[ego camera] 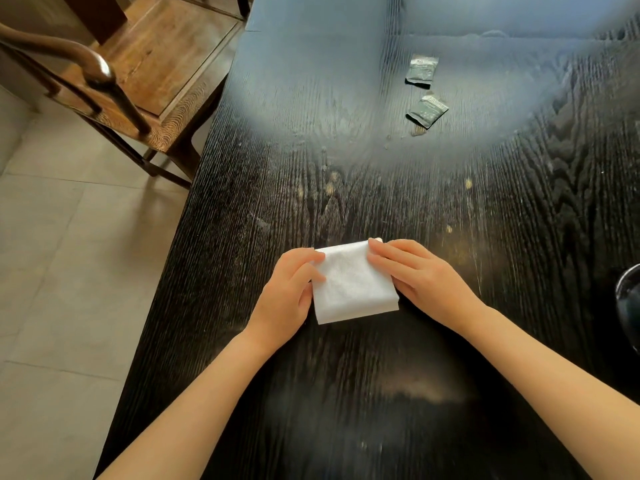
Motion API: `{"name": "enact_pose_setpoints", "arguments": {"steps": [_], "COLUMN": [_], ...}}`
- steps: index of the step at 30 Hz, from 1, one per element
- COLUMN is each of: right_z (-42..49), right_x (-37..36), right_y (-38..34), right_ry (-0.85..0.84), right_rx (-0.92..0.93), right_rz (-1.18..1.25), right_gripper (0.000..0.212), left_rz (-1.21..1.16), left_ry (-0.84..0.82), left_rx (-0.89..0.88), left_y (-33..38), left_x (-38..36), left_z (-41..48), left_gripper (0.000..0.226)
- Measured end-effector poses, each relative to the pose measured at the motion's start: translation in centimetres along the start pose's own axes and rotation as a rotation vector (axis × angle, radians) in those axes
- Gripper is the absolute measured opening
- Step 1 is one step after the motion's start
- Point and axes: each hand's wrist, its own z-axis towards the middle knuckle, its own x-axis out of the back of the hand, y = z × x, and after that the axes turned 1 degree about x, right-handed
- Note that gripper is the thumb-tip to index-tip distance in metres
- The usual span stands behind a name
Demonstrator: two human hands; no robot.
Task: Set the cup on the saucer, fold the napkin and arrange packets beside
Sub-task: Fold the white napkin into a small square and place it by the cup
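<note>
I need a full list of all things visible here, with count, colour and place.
napkin: one, white, folded, near on the table, between the hands.
packets: two, dark grey, far on the table; nearer packet tilted.
table: one, black wood, centre.
chair: one, brown wood, left of table.
floor: beige tiles, lower left.
round object: one, dark, right edge, cut off, unidentifiable.
left hand: one, pinches the napkin's left edge.
right hand: one, fingers flat on the napkin's right edge.

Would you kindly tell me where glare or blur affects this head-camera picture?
Head view: pale bluish glare washes the far end of the dark wood-grain table, hazing the two small grey packets; its near end is softly blurred; the white folded paper napkin is sharp.
</note>
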Motion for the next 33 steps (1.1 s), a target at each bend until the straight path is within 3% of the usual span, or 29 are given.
{"name": "enact_pose_setpoints", "arguments": {"steps": [4,6,10,12,16,18,33], "right_z": [-0.5,-0.8,1.6,3.4,2.7,1.9,-0.8], "right_x": [0.1,0.4,0.7,-0.7,-3.9,-4.3,-2.5], "right_y": [0.1,0.0,-2.8,-4.4,-5.1,-5.0,-4.0], "right_ry": [-0.108,-0.087,0.144,0.092,-0.114,-0.149,-0.301], "right_rx": [0.080,0.048,-0.432,-0.532,-0.442,-0.411,-0.374], "right_rz": [-0.156,-0.123,0.355,0.375,-0.098,-0.202,-0.295], "right_gripper": [0.038,0.042,0.044,0.048,0.057,0.061,0.071], "left_rz": [0.083,0.097,0.019,0.070,0.435,0.479,0.553], "left_ry": [-0.052,-0.007,0.249,0.240,0.023,0.007,-0.207], "left_rx": [-0.082,-0.068,0.158,0.249,0.360,0.365,0.338], "left_y": [0.0,0.7,3.7,4.8,4.6,3.8,3.0], "left_x": [0.5,1.1,0.3,-1.5,-4.6,-5.1,-3.2], "left_z": [0.0,0.1,1.3,1.5,-0.1,-0.7,-0.7], "left_gripper": [0.021,0.025,0.035,0.039,0.051,0.054,0.063]}}
